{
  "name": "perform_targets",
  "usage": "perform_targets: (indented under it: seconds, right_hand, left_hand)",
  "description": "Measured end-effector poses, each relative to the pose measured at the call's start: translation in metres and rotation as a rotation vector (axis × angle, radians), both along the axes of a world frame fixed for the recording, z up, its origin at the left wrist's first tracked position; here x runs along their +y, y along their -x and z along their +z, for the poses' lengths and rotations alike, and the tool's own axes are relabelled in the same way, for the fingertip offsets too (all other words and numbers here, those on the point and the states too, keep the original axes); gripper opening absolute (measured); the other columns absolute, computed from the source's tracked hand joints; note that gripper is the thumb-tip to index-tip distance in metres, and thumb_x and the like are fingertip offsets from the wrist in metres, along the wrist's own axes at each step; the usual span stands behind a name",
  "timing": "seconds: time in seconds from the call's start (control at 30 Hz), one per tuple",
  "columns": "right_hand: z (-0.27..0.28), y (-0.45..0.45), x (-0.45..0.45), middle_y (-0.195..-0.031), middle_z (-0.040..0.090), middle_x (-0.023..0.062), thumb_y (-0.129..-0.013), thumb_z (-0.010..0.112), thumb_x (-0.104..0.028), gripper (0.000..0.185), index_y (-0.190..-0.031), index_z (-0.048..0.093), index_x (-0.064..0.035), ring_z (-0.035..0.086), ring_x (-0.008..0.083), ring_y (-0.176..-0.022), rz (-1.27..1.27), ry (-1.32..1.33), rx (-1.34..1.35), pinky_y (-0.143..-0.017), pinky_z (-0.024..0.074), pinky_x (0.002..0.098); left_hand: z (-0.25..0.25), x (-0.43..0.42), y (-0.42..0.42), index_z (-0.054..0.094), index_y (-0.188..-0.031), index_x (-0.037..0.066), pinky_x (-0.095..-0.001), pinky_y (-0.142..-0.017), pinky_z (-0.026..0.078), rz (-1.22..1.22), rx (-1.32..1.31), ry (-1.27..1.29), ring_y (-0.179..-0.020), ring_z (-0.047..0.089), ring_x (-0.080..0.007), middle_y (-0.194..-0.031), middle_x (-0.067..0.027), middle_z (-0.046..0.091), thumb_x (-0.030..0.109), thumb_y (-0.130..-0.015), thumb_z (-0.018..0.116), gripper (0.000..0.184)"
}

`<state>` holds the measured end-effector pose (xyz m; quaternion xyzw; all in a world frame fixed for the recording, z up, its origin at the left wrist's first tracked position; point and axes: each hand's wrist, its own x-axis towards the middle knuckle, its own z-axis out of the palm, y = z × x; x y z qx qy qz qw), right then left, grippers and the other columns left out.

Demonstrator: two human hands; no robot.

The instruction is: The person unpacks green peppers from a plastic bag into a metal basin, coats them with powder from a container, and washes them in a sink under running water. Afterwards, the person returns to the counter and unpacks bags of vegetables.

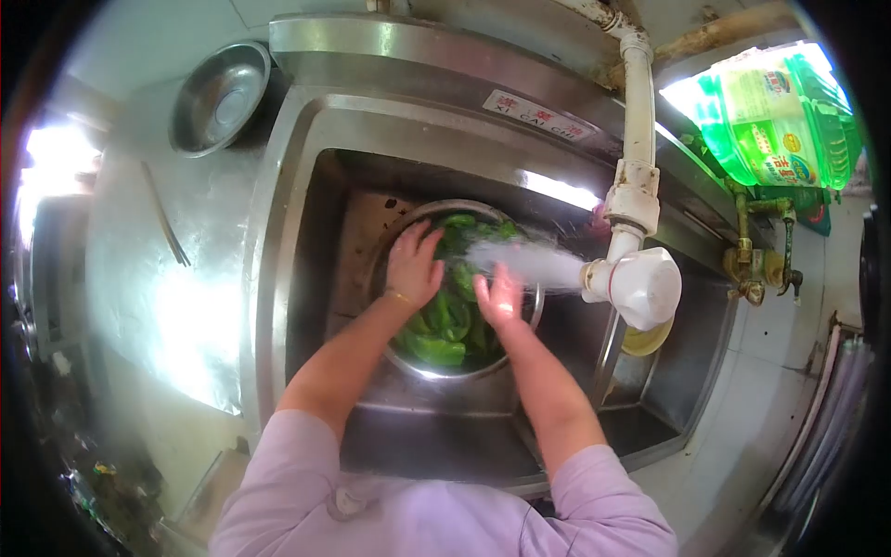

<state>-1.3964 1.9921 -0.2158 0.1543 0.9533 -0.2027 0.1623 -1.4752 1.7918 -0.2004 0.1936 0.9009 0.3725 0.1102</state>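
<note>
Green peppers (444,325) lie in a round metal basin (436,373) inside the steel sink. My left hand (414,266) rests on the upper left part of the peppers, fingers spread, with a thin band at the wrist. On the right side of the basin, my right hand (501,295) is over the peppers with its thumb apart; spray partly hides its fingers. A strong stream of water (529,263) runs from the white tap (640,286) into the basin, just above my right hand. Neither hand visibly grips a pepper.
An empty metal bowl (223,97) and a pair of chopsticks (165,215) are on the steel counter at left. A white pipe (638,121) comes down to the tap. A large green bottle (780,121) stands at upper right. A second sink compartment (682,371) lies right.
</note>
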Motion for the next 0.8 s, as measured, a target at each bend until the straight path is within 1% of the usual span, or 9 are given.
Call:
perform_targets:
  seconds: [0.07, 0.23, 0.33, 0.43, 0.53, 0.6, 0.63, 0.73, 0.8]
  right_hand:
    - [0.033, 0.027, -0.044, -0.134, 0.044, 0.0254, -0.079, 0.062, -0.040, 0.067, -0.128, 0.046, 0.0028, 0.044, 0.0429, -0.118, -0.113, 0.038, -0.205, -0.104, 0.0318, 0.0478]
    - [0.018, -0.002, -0.044, -0.134, 0.043, 0.0254, -0.075, 0.067, -0.037, 0.067, -0.127, 0.048, 0.0004, 0.044, 0.0422, -0.118, 0.288, 0.146, 0.221, -0.104, 0.0318, 0.0501]
    - [0.046, -0.018, -0.015, -0.133, 0.043, 0.0259, -0.075, 0.067, -0.036, 0.071, -0.131, 0.044, 0.0009, 0.044, 0.0420, -0.119, 0.348, 0.052, 0.137, -0.104, 0.0327, 0.0486]
    - [0.046, -0.013, -0.004, -0.131, 0.045, 0.0267, -0.080, 0.065, -0.039, 0.067, -0.126, 0.047, 0.0051, 0.044, 0.0440, -0.118, 0.042, 0.042, -0.056, -0.101, 0.0336, 0.0476]
    - [0.025, 0.004, -0.007, -0.134, 0.041, 0.0300, -0.084, 0.060, -0.043, 0.072, -0.132, 0.040, 0.0067, 0.041, 0.0429, -0.122, -0.197, 0.234, -0.155, -0.104, 0.0312, 0.0472]
    - [0.031, 0.028, -0.034, -0.136, 0.038, 0.0308, -0.084, 0.058, -0.046, 0.077, -0.136, 0.035, 0.0066, 0.039, 0.0408, -0.125, -0.371, 0.360, -0.378, -0.107, 0.0282, 0.0460]
    - [0.024, 0.023, -0.053, -0.140, 0.036, 0.0277, -0.082, 0.057, -0.051, 0.084, -0.137, 0.032, 0.0063, 0.032, 0.0397, -0.131, -0.372, 0.318, -0.222, -0.110, 0.0207, 0.0507]
    - [0.026, 0.000, -0.073, -0.145, 0.032, 0.0248, -0.080, 0.052, -0.061, 0.086, -0.144, 0.032, -0.0075, 0.035, 0.0401, -0.132, 0.275, -0.093, 0.069, -0.106, 0.0289, 0.0530]
    - [0.033, 0.001, -0.057, -0.149, 0.024, 0.0197, -0.080, 0.056, -0.054, 0.077, -0.145, 0.028, -0.0229, 0.031, 0.0400, -0.134, 0.390, -0.120, -0.041, -0.105, 0.0313, 0.0539]
  left_hand:
    - [0.008, 0.022, 0.009, 0.039, -0.139, 0.012, -0.0491, -0.112, 0.018, -0.100, 0.196, 0.100, -0.137, 0.023, -0.0377, -0.147, -0.0157, 0.030, 0.033, -0.081, 0.062, 0.066]
    - [-0.001, 0.017, 0.023, 0.033, -0.144, 0.030, -0.0552, -0.112, 0.014, -0.372, -0.053, 0.416, -0.141, 0.015, -0.0358, -0.156, -0.0026, 0.013, 0.056, -0.086, 0.048, 0.065]
    - [-0.008, 0.016, 0.032, 0.038, -0.142, 0.029, -0.0542, -0.111, 0.016, -0.417, -0.027, 0.395, -0.140, 0.019, -0.0364, -0.156, -0.0021, 0.014, 0.055, -0.085, 0.050, 0.064]
    - [-0.006, 0.026, 0.040, 0.037, -0.142, 0.028, -0.0534, -0.110, 0.018, -0.453, -0.136, 0.456, -0.138, 0.023, -0.0369, -0.156, -0.0041, 0.015, 0.055, -0.084, 0.054, 0.067]
    - [-0.006, 0.008, 0.012, 0.030, -0.145, 0.025, -0.0558, -0.111, 0.014, -0.187, 0.179, 0.363, -0.140, 0.018, -0.0374, -0.155, -0.0084, 0.016, 0.057, -0.077, 0.061, 0.081]
    - [0.030, -0.006, -0.015, 0.025, -0.147, 0.022, -0.0570, -0.112, 0.010, -0.308, -0.027, 0.472, -0.141, 0.014, -0.0357, -0.154, -0.0131, 0.017, 0.059, -0.074, 0.062, 0.090]
    - [0.044, -0.012, -0.024, 0.023, -0.148, 0.020, -0.0577, -0.112, 0.008, -0.370, -0.135, 0.523, -0.142, 0.012, -0.0349, -0.153, -0.0155, 0.017, 0.061, -0.073, 0.062, 0.094]
    - [0.028, -0.015, -0.040, 0.017, -0.149, 0.015, -0.0599, -0.111, 0.003, -0.387, -0.291, 0.602, -0.142, 0.011, -0.0348, -0.151, -0.0203, 0.018, 0.068, -0.061, 0.067, 0.114]
    - [0.014, -0.008, -0.032, 0.022, -0.147, 0.014, -0.0589, -0.111, 0.011, -0.384, -0.220, 0.529, -0.141, 0.014, -0.0356, -0.150, -0.0203, 0.020, 0.063, -0.062, 0.071, 0.109]
